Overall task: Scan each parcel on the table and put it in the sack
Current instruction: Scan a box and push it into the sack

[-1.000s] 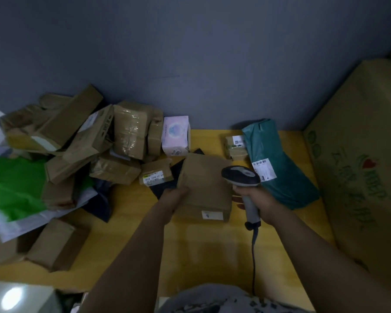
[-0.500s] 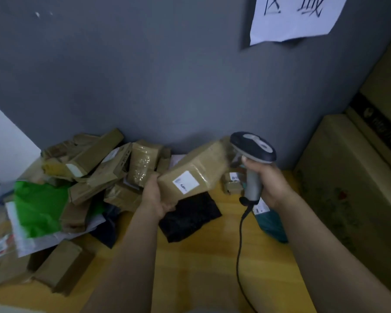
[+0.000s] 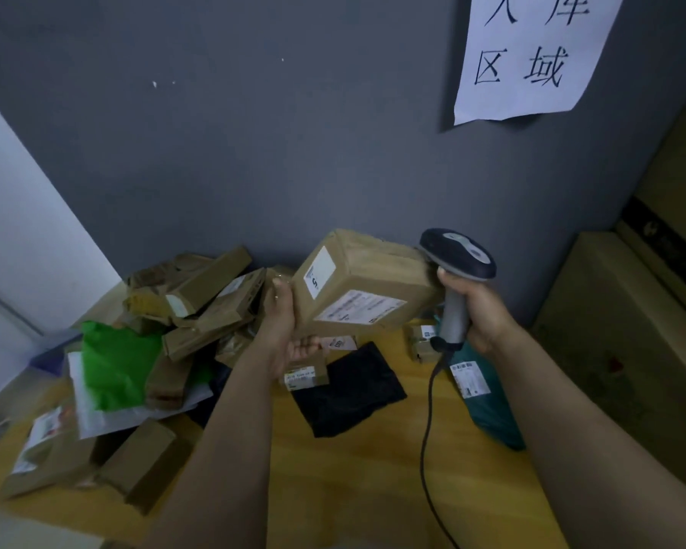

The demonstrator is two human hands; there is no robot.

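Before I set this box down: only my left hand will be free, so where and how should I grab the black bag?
Probably pinch the black bag at its near edge, left hand coming from your side. It lies flat and limp on the table, that edge is bare, and a small labelled box crowds its far left corner.

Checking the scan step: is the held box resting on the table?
No, the left hand holds the brown box up above the table, beside the scanner.
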